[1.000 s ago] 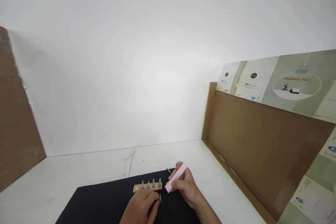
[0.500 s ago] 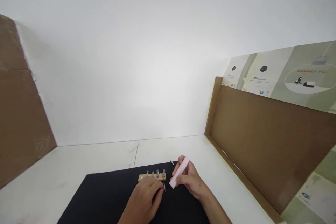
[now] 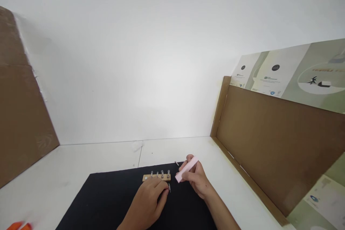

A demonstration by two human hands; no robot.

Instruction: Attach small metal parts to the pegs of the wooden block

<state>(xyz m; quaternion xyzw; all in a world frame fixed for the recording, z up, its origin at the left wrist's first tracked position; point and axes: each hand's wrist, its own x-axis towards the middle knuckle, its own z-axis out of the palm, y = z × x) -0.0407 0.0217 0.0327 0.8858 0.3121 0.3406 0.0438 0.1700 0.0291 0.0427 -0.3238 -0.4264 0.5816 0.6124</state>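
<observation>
Pink bar (image 3: 186, 169) pinched in R grip (image 3: 196, 180); L grip (image 3: 149, 201) by 4 bolts (image 3: 160, 174), hold unclear.

I'm in a makeshift work booth, like a workshop corner: a white tabletop (image 3: 113, 154) with a black mat (image 3: 107, 201), boxed in by a white wall (image 3: 134, 61) and cardboard panels (image 3: 277, 147), with a printed poster (image 3: 277, 72) above.

Your right hand (image 3: 198, 180) has lifted the pink bar (image 3: 187, 169) a little and tipped it flatter, and a blurry orange thing (image 3: 18, 226) has come into view in the bottom left corner.
</observation>
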